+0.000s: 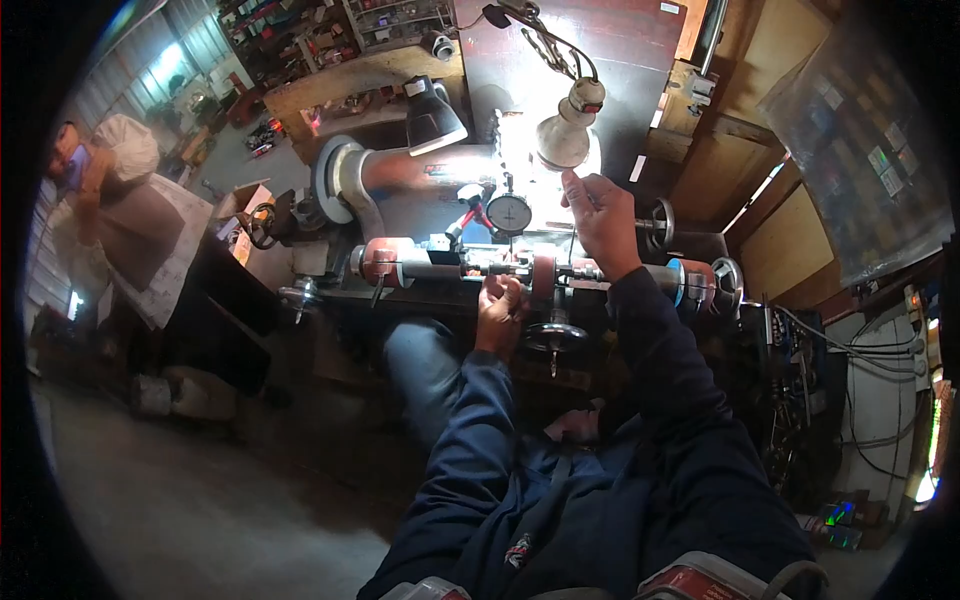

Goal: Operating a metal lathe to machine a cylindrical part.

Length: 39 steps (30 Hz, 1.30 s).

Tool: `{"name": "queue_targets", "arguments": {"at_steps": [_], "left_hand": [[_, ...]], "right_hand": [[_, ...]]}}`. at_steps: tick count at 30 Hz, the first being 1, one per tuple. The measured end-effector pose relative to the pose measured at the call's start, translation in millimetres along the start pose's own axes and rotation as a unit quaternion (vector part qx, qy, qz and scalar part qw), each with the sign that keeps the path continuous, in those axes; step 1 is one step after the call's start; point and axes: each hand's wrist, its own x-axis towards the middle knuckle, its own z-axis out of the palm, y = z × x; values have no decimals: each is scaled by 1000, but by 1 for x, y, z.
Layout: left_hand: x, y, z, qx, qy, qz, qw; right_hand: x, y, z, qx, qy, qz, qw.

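Note:
My left hand (498, 310) is below the spindle assembly (428, 269) of a metal machine, fingers curled against the small shaft (497, 267); what they hold is hidden. My right hand (605, 220) is raised just below the white lamp (565, 135), fingers bent closed; what is in them I cannot make out. A round dial gauge (509, 214) on a stand with a red part (474, 208) sits above the shaft, between my hands. A handwheel (555, 336) is below and right of my left hand.
A black lamp (432, 120) hangs over a large cylinder (420, 168). Another handwheel (660, 222) sits right of my right hand. At the left another person (140, 220) holds a large paper sheet. A plastic-covered board (860, 150), cables (860, 350) and shelves (380, 20) surround the machine.

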Motion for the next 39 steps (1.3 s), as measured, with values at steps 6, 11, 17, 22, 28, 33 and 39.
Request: {"name": "queue_targets", "arguments": {"at_steps": [6, 11, 17, 22, 28, 33, 39], "left_hand": [[1, 2, -2, 36, 4, -1, 999], [1, 8, 9, 105, -6, 28, 994], [1, 12, 8, 180, 43, 31, 982], [-18, 36, 28, 216, 129, -26, 968], [-24, 53, 27, 179, 102, -67, 976], [-16, 32, 20, 160, 155, -59, 973], [-18, 31, 30, 85, 117, -47, 988]], "right_hand": [[-1, -5, 2, -19, 1, -3, 1000], [6, 12, -8, 263, -1, -13, 965], [-15, -27, -87, 100, 78, 20, 992], [-56, 39, -176, -339, 161, 15, 927], [-77, 95, -200, -374, 136, 63, 915], [-27, 121, -216, -401, -58, 233, 884], [0, 70, -149, -311, 55, -46, 948]]}}
